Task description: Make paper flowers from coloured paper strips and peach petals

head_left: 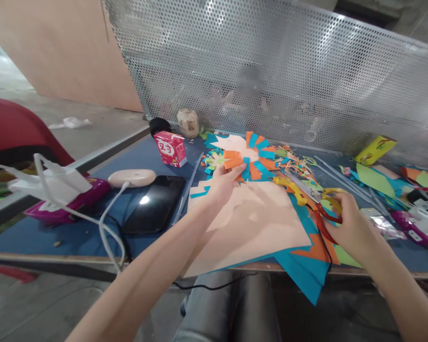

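Observation:
My left hand (224, 183) pinches an orange paper strip (233, 159) at the edge of a paper rosette of orange and blue strips (257, 156) lying on the blue table (92, 228). My right hand (349, 223) grips the red and yellow handles of scissors (306, 192), whose blades point left toward the rosette. Beneath both hands lies a large peach paper sheet (249, 228) on top of blue and orange sheets (306, 270).
A red carton (171, 148), a black phone (153, 202), a beige oval device (131, 177) and a white charger with cables (57, 183) sit at left. Paper scraps (296, 164), a yellow box (374, 149) and coloured sheets lie at right. A perforated metal screen (288, 71) stands behind.

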Demonstrator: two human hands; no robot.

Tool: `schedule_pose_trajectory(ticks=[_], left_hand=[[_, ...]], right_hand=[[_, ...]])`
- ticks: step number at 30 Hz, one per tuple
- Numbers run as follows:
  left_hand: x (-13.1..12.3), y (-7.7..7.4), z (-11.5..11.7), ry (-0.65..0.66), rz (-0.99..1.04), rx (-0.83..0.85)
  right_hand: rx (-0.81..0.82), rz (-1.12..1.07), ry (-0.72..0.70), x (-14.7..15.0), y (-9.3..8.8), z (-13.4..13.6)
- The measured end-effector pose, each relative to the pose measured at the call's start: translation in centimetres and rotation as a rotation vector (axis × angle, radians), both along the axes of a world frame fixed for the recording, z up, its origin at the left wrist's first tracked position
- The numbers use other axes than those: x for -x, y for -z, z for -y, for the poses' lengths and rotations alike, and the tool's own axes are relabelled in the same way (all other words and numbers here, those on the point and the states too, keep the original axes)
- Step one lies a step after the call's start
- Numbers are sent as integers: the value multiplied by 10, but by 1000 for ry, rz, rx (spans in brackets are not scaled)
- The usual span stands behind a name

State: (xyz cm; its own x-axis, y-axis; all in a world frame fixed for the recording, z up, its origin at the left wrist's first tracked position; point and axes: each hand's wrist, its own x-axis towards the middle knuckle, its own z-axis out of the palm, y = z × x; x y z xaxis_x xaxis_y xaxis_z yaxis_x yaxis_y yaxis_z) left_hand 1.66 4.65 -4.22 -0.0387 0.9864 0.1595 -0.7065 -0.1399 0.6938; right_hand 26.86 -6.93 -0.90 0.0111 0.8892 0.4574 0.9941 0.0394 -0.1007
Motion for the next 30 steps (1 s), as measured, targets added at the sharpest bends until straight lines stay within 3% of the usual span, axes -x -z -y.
schedule_pose_trajectory(ticks=[3,9,22,30], left_hand=[[-1,0,3,19,-94,-49],[-1,5,2,22,-234,-128],[-4,10,1,85,-242,-177],[-3,12,-1,15,-310,-164]], right_hand=[[-33,35,-128,21,-9,-3],[44,94,-51,48,-9,-15],[1,72,-83,48,-6,-20],[39,38,-68,47,-8,-20]])
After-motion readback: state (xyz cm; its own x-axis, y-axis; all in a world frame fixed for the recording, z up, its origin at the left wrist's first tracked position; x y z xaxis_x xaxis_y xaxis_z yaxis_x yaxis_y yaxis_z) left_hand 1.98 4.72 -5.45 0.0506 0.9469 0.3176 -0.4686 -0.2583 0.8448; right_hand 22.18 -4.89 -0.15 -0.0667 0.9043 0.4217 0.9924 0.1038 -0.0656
